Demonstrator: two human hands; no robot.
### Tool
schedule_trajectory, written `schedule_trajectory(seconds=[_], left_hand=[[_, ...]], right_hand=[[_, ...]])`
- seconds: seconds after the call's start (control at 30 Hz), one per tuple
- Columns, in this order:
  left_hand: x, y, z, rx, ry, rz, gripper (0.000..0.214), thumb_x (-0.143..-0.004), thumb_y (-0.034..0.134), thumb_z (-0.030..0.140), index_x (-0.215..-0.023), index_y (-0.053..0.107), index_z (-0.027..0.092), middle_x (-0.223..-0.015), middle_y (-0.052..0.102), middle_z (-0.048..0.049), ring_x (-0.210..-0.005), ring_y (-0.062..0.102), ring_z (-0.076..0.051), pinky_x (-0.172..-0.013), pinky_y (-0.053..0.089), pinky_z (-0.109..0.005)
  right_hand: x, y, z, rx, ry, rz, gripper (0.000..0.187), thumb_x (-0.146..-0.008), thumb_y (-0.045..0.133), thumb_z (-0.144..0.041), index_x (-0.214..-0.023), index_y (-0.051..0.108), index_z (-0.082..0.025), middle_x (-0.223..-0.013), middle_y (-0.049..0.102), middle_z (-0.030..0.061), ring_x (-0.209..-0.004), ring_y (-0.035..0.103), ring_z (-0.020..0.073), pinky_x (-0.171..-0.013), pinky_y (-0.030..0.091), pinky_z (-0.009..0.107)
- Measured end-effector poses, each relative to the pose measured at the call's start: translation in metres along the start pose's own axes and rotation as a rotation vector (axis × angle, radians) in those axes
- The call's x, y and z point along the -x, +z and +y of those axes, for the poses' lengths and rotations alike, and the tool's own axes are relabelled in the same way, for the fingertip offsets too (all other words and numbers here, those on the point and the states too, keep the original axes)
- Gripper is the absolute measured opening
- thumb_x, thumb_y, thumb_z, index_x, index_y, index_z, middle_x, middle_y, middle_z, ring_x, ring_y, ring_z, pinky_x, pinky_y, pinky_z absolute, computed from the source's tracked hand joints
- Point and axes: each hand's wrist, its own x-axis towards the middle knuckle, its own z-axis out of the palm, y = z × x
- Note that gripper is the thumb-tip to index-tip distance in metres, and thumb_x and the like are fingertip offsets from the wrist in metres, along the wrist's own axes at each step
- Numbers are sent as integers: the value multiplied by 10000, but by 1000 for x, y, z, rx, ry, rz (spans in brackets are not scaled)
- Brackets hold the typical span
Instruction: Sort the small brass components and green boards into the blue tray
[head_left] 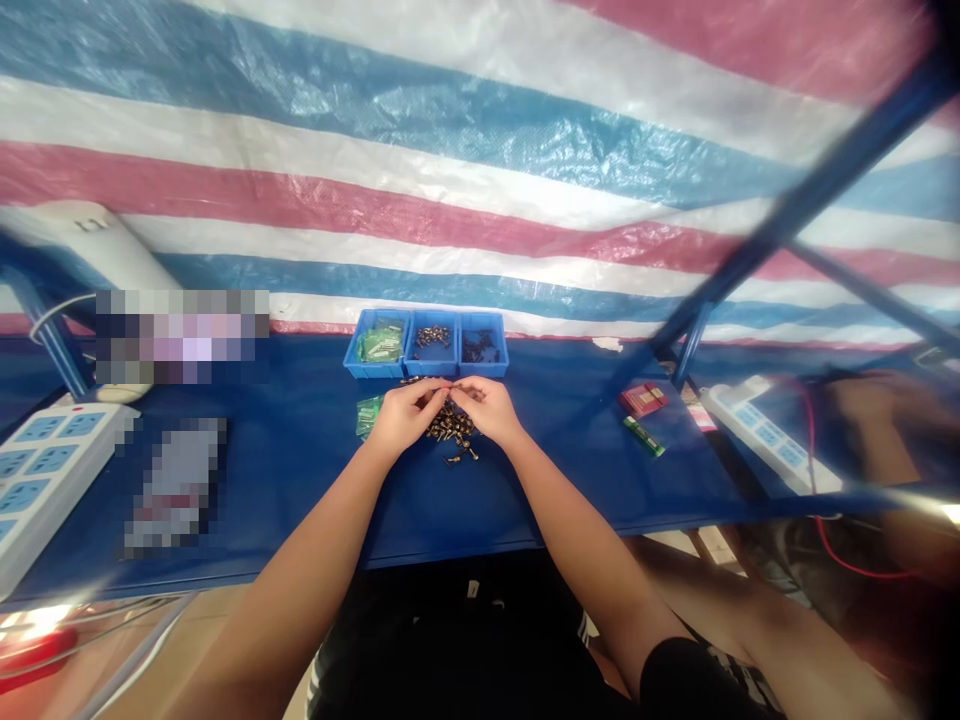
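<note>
My left hand (407, 412) and my right hand (489, 408) meet over the blue tabletop, fingertips pinched close together. Whatever they pinch is too small to make out. Just below them lies a loose pile of small brass-coloured metal parts (452, 428), partly covered by the fingers. Beside my left hand is a green-and-clear packet (367, 414). Behind the hands three blue bins stand side by side: the left bin (373, 371) holds green pieces, the middle bin (430, 368) brass-coloured parts, and the right bin (484, 366) small dark parts.
A white power strip (112, 425) lies at the left edge, another power strip (806, 465) at the right. A red box (643, 399) and a green packet (643, 436) sit on the right. Blue metal posts (694, 345) frame the table; striped sheeting (480, 230) hangs behind.
</note>
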Motion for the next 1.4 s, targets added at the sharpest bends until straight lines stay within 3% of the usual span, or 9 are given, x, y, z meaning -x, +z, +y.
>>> schedule_trajectory(seconds=[0.17, 0.5, 0.87, 1.0, 1.13, 1.23, 1.4], left_hand=[[0, -1, 0, -23, -18, 4, 287, -893, 557, 418, -1028, 702, 209, -645, 593, 21, -566, 524, -103, -600, 435, -215], [0, -2, -1, -116, -41, -12, 309, -912, 512, 437, -1019, 685, 205, -651, 616, 17, -587, 571, -115, -611, 447, -220], [0, -2, 1, -109, -76, -17, 324, -936, 476, 440, -1034, 678, 206, -913, 724, -27, -742, 662, -148, -706, 483, -219], [0, -4, 3, -108, -101, -35, 353, -954, 432, 434, -1082, 667, 204, -945, 730, -30, -774, 674, -153, -736, 492, -214], [0, -4, 1, -125, -92, -19, 356, -942, 450, 446, -1042, 684, 196, -923, 734, -34, -766, 674, -164, -718, 494, -222], [0, -4, 1, -120, -88, -18, 343, -939, 460, 438, -1024, 688, 196, -903, 733, -32, -740, 669, -159, -697, 488, -223], [0, -4, 1, -119, -88, -17, 354, -944, 444, 445, -1030, 682, 197, -867, 730, -29, -728, 663, -160, -668, 480, -226]], right_hand=[[-1, 0, -3, -117, 91, -25, 284, -755, 688, -436, -859, 705, -172, -790, 711, 43, -701, 651, 168, -697, 527, 297], [-1, -8, -6, -66, 31, 39, 279, -782, 679, -421, -923, 728, -184, -811, 715, 50, -711, 641, 161, -697, 516, 291], [-2, -14, -9, -179, 75, -72, 282, -730, 726, -404, -894, 735, -175, -801, 724, 56, -651, 634, 146, -640, 520, 279], [-8, -23, -6, -199, 195, 63, 313, -687, 754, -406, -876, 738, -157, -770, 717, 61, -596, 608, 133, -531, 482, 251], [-13, -30, -4, -274, 208, 208, 360, -665, 768, -403, -921, 740, -152, -782, 713, 59, -626, 611, 131, -572, 497, 262], [-16, -33, -2, -308, 161, 233, 370, -690, 746, -400, -975, 735, -165, -828, 717, 57, -680, 626, 139, -619, 508, 271], [-18, -34, 1, -145, 112, 243, 360, -737, 691, -430, -1002, 733, -191, -902, 725, 61, -737, 638, 163, -596, 496, 266]])
